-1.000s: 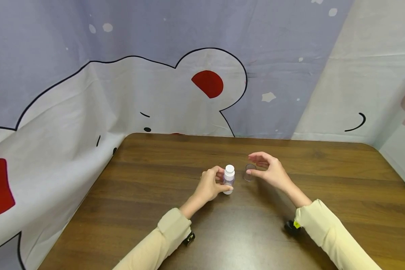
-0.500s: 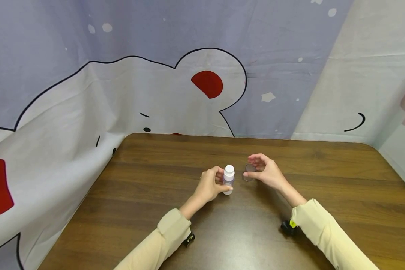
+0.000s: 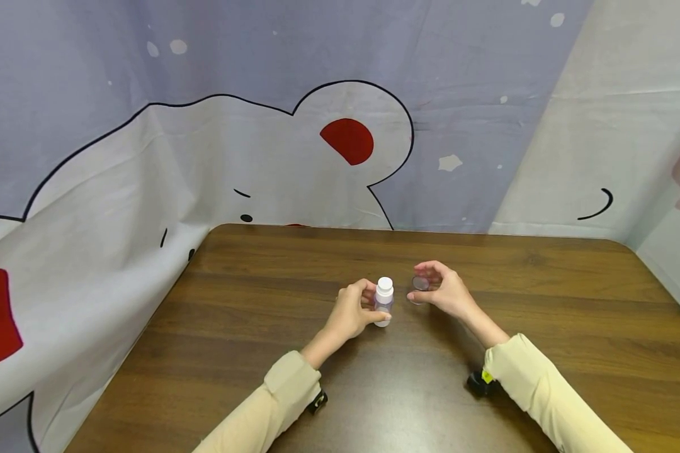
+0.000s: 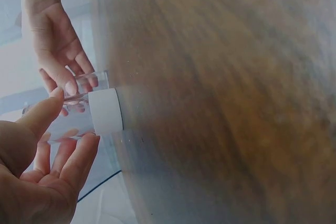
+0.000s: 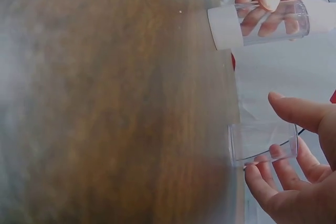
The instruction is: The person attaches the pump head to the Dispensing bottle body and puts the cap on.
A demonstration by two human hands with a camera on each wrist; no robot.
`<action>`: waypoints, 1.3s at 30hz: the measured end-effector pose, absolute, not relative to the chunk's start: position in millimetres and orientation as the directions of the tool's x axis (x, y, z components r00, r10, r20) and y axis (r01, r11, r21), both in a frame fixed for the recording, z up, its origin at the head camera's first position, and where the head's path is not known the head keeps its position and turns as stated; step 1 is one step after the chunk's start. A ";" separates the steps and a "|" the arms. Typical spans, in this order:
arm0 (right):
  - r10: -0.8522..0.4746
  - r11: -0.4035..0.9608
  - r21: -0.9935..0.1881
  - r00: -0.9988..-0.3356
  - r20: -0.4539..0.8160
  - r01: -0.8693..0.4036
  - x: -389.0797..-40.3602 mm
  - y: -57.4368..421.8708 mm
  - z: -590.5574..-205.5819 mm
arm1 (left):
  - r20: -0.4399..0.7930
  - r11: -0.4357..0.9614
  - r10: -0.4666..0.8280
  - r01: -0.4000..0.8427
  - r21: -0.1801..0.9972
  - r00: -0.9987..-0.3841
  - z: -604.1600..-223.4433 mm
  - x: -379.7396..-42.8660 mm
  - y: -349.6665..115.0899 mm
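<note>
A small clear bottle (image 3: 384,292) with a white top and white base stands upright on the wooden table. My left hand (image 3: 348,311) holds it around its clear body, thumb in front and fingers behind. Just to its right, a small clear cup (image 3: 421,283) stands on the table. My right hand (image 3: 450,294) is around the cup with thumb and fingers spread apart. In the right wrist view, the fingers lie close along one side of the cup (image 5: 262,135), while the thumb stays off its other side.
The brown wooden table (image 3: 260,277) has rounded far corners. Behind it hangs a printed curtain (image 3: 459,113) in grey-blue and white. A dark wrist device (image 3: 478,382) sits under the right sleeve, another (image 3: 317,401) under the left.
My right hand has moved slightly to the left, its thumb now in front of the cup. The left hand and the bottle have stayed in place.
</note>
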State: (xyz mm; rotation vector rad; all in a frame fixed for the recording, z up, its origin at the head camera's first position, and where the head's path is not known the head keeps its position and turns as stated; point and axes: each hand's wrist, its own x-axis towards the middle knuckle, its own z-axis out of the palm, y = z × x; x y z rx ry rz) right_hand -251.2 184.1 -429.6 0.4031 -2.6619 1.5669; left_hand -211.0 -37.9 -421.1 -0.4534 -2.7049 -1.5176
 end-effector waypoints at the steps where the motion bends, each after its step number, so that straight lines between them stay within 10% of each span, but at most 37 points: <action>1: -0.208 0.458 -0.858 -0.967 0.150 -0.232 -251.2 184.3 -430.1 | 0.142 0.487 0.244 0.248 0.838 -0.959 -420.8 -211.0 -37.7; 39: -0.144 0.519 -0.838 -0.984 0.108 -0.168 -244.8 183.4 -431.3 | 0.145 0.474 0.241 0.247 0.845 -0.960 -420.1 -210.2 -36.8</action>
